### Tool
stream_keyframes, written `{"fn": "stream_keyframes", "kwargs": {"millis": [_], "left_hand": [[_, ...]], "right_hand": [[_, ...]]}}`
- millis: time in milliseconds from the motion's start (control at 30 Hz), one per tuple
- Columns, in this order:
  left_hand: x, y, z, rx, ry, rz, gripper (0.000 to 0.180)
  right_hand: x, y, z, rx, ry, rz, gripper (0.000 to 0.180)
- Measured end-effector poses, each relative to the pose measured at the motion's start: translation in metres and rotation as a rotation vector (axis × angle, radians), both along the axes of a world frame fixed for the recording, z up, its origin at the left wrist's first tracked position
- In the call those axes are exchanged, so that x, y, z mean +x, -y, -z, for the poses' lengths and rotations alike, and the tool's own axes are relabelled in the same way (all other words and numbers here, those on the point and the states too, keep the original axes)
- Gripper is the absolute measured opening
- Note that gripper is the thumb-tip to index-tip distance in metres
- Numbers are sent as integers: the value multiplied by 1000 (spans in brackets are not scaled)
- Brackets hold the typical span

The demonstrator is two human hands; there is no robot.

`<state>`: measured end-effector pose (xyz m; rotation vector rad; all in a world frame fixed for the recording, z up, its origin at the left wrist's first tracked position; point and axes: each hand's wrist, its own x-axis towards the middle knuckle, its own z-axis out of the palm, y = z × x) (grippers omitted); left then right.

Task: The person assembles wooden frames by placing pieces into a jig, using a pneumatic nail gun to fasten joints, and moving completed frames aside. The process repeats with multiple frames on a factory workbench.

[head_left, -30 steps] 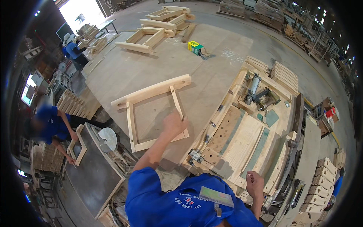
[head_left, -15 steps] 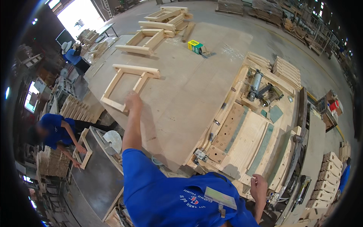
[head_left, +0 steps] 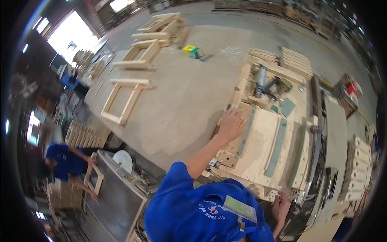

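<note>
Wooden frame (head_left: 131, 82) lies on the table (head_left: 181, 97), left of the wooden jig (head_left: 260, 139).
Left hand (head_left: 232, 124), fingers loosely spread, is over the jig's left board (head_left: 229, 159), holding nothing visible; light, flat fingers should serve best. Right hand (head_left: 281, 207), half curled, is near the jig's lower edge; I cannot tell if it holds something.
</note>
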<state>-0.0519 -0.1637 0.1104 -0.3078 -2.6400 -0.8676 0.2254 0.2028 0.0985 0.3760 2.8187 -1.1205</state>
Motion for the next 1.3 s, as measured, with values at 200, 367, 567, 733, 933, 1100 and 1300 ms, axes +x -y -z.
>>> {"fn": "stream_keyframes", "kwargs": {"millis": [200, 367, 567, 733, 933, 1100, 1300], "left_hand": [[10, -80, 18, -27, 166, 227, 34], [32, -131, 41, 72, 291, 422, 33], [54, -201, 35, 49, 383, 632, 30], [69, -234, 32, 50, 392, 714, 28], [88, -242, 19, 0, 426, 710, 25], [99, -245, 23, 20, 439, 677, 23], [105, -257, -2, 139, 276, 735, 19]], "right_hand": [[72, -42, 2, 130, -30, 296, 23], [156, -82, -17, 118, 28, 768, 27], [313, -189, -2, 624, 80, 1307, 34], [400, -268, 20, 706, 626, 1282, 40], [413, -307, 50, 726, 793, 1001, 29], [423, -305, 24, 749, 794, 871, 31], [427, -279, -93, 894, 383, 1193, 47]]}}
